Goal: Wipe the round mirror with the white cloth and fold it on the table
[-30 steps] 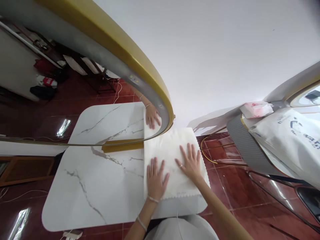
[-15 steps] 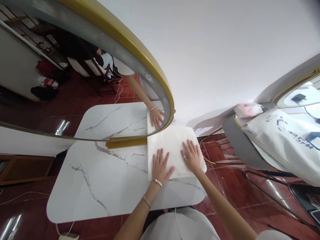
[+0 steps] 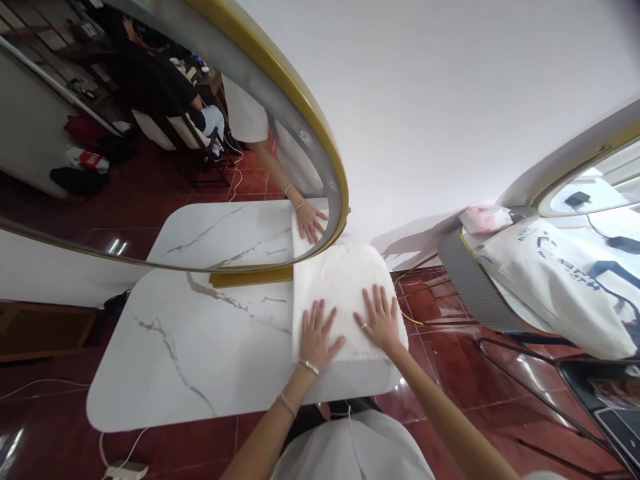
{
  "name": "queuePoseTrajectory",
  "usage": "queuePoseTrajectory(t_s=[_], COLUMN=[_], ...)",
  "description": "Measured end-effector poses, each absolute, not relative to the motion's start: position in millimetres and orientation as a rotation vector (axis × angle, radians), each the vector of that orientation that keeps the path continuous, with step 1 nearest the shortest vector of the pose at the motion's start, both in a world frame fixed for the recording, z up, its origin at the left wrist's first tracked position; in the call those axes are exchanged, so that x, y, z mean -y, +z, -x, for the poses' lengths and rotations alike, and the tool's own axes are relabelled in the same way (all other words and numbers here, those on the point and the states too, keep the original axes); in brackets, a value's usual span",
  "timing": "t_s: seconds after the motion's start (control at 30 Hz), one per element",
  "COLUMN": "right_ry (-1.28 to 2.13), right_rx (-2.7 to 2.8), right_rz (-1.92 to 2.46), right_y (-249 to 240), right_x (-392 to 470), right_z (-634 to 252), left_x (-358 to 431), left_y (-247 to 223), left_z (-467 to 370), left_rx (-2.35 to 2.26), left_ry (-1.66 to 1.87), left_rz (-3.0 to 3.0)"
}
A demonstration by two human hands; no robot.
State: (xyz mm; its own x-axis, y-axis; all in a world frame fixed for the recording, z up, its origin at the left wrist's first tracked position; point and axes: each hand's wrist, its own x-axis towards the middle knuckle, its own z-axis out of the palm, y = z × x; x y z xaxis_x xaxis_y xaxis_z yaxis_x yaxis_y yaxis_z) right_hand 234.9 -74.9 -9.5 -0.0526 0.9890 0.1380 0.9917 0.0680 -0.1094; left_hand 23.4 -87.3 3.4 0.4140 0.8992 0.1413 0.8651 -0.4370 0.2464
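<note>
Where the left fingers [image 3: 319, 316] and right fingers [image 3: 378, 301] spread wide, white cloth [image 3: 345, 287] lies flat beneath.

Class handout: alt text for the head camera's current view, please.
A person's left hand and right hand lie flat on a white cloth at the right end of a marble-patterned table. A gold-framed mirror reflects the table.

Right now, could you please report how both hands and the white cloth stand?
Left hand and right hand spread flat on white cloth. Cloth on marbled table, scalloped edge near side. Mirror rim overlaps far-left cloth corner in view.
</note>
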Motion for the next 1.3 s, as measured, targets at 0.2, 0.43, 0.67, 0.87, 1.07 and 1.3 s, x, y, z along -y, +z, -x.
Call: queuePoseTrajectory(t_s=[0.2, 0.43, 0.67, 0.87, 1.07, 1.3], right_ry=[0.058, 0.001, -0.035, -0.026, -0.005, 0.035], right_rx=[2.173, 2.256, 2.232, 2.202, 2.173, 2.178], right_rz=[2.087, 1.9, 1.881, 1.895, 1.883, 1.832], right_y=[-2, 2, 0, -2, -4, -3], right_x=[16, 117, 157, 151, 149, 142], right_z=[-231, -211, -186, -184, -180, -162], left_x=[31, 129, 170, 45, -27, 11], left_y=[7, 6, 5, 26, 40, 43], left_z=[-27, -3, 19, 39, 71, 5], left_rx=[-1.624, -1.666, -1.709, -2.132, -2.039, -1.787], left_ry=[0.32, 0.357, 0.459, 0.926, 0.899, 0.758], left_rz=[-2.481, -2.561, -2.51, -1.563, -1.557, -2.194])
